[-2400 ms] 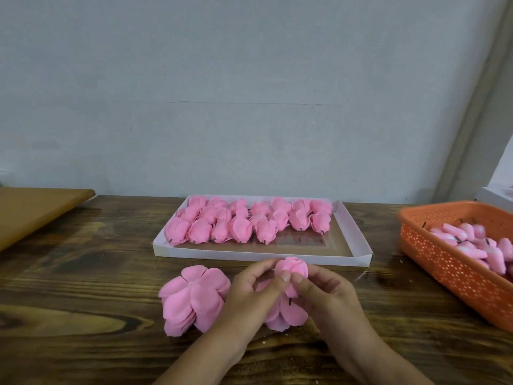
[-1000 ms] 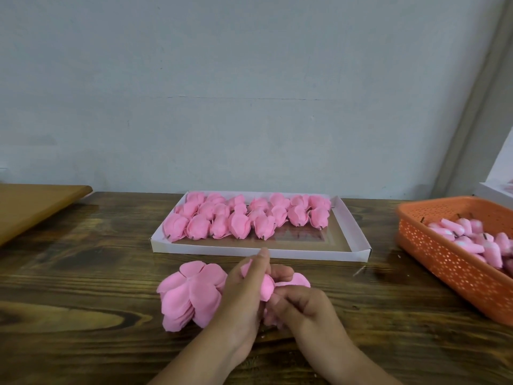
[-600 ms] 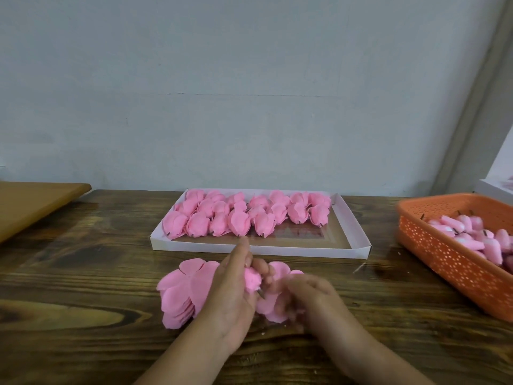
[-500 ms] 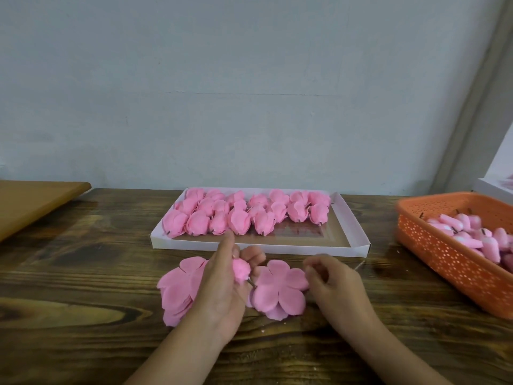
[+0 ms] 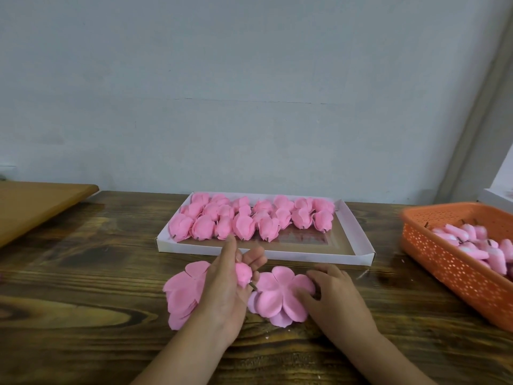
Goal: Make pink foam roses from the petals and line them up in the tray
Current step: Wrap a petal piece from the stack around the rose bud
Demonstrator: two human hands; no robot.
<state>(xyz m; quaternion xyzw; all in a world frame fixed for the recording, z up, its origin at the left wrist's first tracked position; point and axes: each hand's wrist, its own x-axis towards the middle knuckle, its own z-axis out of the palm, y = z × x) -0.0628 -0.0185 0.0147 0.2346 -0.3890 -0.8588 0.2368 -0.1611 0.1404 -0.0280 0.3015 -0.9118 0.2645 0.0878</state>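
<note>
Left hand (image 5: 224,290) grips small pink foam bud (image 5: 243,274); right hand (image 5: 333,293), apparently pinching, now grasps flat pink five-petal foam layer (image 5: 277,295) between the hands.

My left hand (image 5: 226,295) was raised a little above the desk (image 5: 83,287), palm turned toward the right, its forefinger stretched straight ahead while the thumb and the other fingers curled in a pinching grip on a small pink bud (image 5: 243,273) on a thin stem. The left forearm ran back toward me from the lower middle of the view, bare to the edge. My right hand (image 5: 334,297) lay low, back upward, knuckles bent, its fingertips (image 5: 312,273) closing on the right edge of a flat petal layer (image 5: 277,294). The right forearm came in from the lower right, also bare. The two hands were near each other but apart.
</note>
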